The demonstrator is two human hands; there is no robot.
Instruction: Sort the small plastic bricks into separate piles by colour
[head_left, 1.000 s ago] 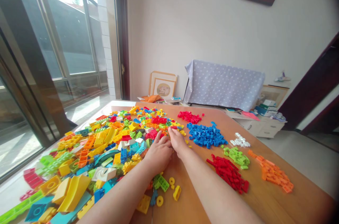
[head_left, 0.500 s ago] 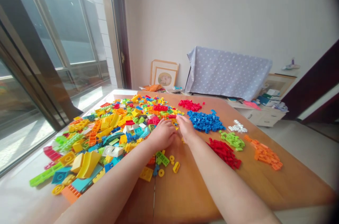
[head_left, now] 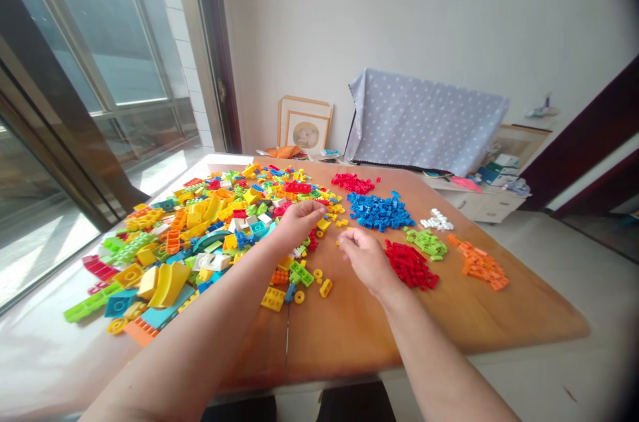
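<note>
My left hand point(head_left: 299, 222) is over the right edge of a large mixed pile of toy bricks point(head_left: 214, 209), its fingers pinched together; anything between them is too small to name. My right hand point(head_left: 363, 255) hovers above the brown table, fingers curled, with a tiny yellow piece point(head_left: 339, 243) at the fingertips. Just right of that hand lies a dark red brick pile point(head_left: 409, 265). Beyond it is a blue brick pile point(head_left: 380, 211). Small yellow bricks point(head_left: 342, 223) lie between the two hands.
Light green point(head_left: 426, 243), white point(head_left: 436, 220), orange point(head_left: 479, 263) and bright red point(head_left: 353, 183) piles sit on the table point(head_left: 449, 315). Yellow rings and a green brick point(head_left: 301, 273) lie near the left forearm. Behind stands a dotted cloth point(head_left: 424, 122); a glass door is at left.
My hands have moved apart; the right one has come back toward me and closed its fingers. Small yellow bricks now show between them. The camera view has shifted slightly.
</note>
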